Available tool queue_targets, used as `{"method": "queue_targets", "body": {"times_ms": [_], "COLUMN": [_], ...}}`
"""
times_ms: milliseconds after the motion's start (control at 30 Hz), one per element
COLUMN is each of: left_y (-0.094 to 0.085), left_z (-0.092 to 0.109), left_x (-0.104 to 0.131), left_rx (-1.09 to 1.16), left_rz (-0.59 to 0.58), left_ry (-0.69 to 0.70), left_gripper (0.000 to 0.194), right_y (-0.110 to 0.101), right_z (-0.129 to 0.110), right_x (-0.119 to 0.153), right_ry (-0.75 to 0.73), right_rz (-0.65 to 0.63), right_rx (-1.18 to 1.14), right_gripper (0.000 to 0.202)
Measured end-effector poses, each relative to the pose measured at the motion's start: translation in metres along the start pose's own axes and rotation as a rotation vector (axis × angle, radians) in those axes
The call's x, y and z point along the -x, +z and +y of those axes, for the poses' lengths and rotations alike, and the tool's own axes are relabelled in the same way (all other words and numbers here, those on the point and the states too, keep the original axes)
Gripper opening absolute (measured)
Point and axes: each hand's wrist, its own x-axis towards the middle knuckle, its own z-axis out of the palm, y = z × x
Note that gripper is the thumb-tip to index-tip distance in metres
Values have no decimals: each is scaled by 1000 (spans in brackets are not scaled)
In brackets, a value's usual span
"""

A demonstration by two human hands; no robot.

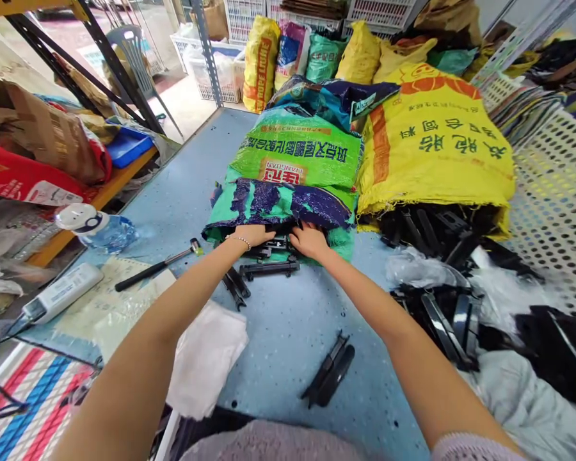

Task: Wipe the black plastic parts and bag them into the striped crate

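Observation:
A green woven sack lies on the blue table with its mouth toward me. My left hand is at the left of the opening, its fingers partly under the dark torn edge. At the right of the opening is my right hand, thumb toward the black parts and fingertips partly hidden. Between the hands, black plastic parts show in the mouth. Just outside lies a long black part, with more black pieces to its left. Two black parts rest nearer to me.
A yellow sack spills black parts at the right, beside plastic bags and a white perforated basket. On the left are a hammer, a bottle, a white device and a white cloth.

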Motion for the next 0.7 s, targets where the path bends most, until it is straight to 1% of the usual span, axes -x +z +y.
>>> {"method": "queue_targets", "body": {"times_ms": [100, 200, 267, 333, 400, 467, 533, 567, 600, 633, 667, 700], "left_y": [9, 15, 14, 7, 0, -2, 3, 9, 17, 26, 35, 43], "left_z": [13, 17, 13, 8, 6, 10, 20, 26, 32, 37, 41, 44], "left_x": [41, 72, 89, 108, 135, 170, 208, 226, 242, 256, 268, 276], "left_rx": [-43, -90, -104, -74, 45, 241, 451, 554, 667, 800, 966, 1162], "left_rz": [48, 153, 224, 272, 279, 256, 197, 159, 128, 105, 74, 17], "left_ry": [5, 85, 162, 199, 162, 101, 86, 109, 136, 158, 170, 167], "left_gripper": [58, 57, 50, 44, 44, 45, 46, 47, 50, 55, 60, 64], "right_y": [-10, -27, -42, -57, -69, -75, -75, -72, -69, -64, -58, -53], "right_z": [0, 7, 14, 20, 18, 4, -23, -40, -57, -75, -91, -104], "right_x": [26, 36, 39, 46, 63, 89, 120, 135, 149, 162, 173, 181], "right_ry": [-63, -139, -164, -173, -187, -219, -269, -283, -279, -234, -177, -120], "right_rz": [-51, -137, -173, -152, -113, -98, -85, -53, -19, 40, 97, 138], "right_rx": [-32, -103, -152, -251, -498, -827, -1080, -1167, -1235, -1299, -1351, -1414], "right_gripper": [40, 31, 28, 29, 35, 53, 69, 70, 64, 54, 45, 40]}}
